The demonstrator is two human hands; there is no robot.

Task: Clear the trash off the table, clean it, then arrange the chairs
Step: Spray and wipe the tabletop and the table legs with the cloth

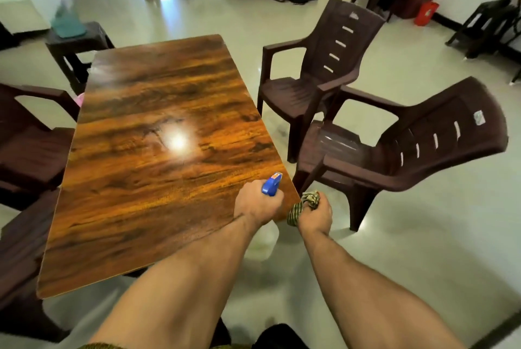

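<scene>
A glossy wooden table (158, 134) fills the middle of the head view, its top bare with a bright light reflection. My left hand (258, 202) grips a spray bottle by its blue trigger head (271, 185) over the table's near right corner; the pale bottle body (263, 241) hangs below the hand, beside the table edge. My right hand (317, 214) holds a crumpled patterned cloth (303, 203) just off that corner. Two brown plastic armchairs stand to the right: one near (408, 157), one farther back (318, 72).
More brown chairs (31, 145) crowd the table's left side. A stool (76, 44) with a teal item stands beyond the far left corner. Stacked chairs, a red bin (425, 13) and bags line the back wall. A person's legs show at top left.
</scene>
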